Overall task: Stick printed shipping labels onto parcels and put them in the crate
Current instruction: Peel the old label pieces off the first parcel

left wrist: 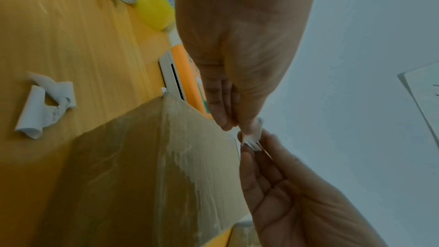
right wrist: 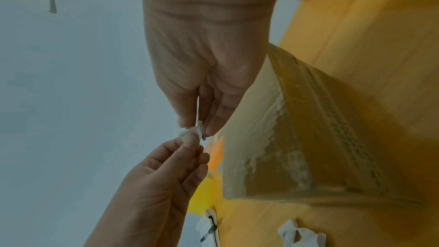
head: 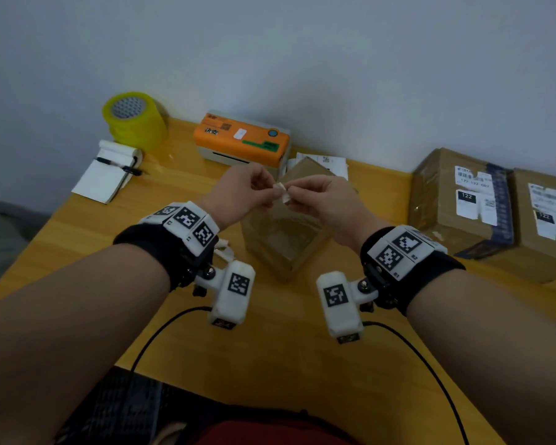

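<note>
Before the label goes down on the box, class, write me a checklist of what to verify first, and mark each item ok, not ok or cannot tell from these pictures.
1. Label held by both hands: ok. The left hand and right hand pinch the small white label between their fingertips.
2. Backing peeled off: cannot tell; the label is crumpled and mostly hidden.
3. Target box within reach: ok. The unlabelled cardboard box stands right under the hands.
4. Box top free for sticking: ok, though glossy tape covers it.
5. Old backing scraps out of the way: ok. They lie on the table, left of the box.
6. Crate ready: cannot tell, none in view.
</note>
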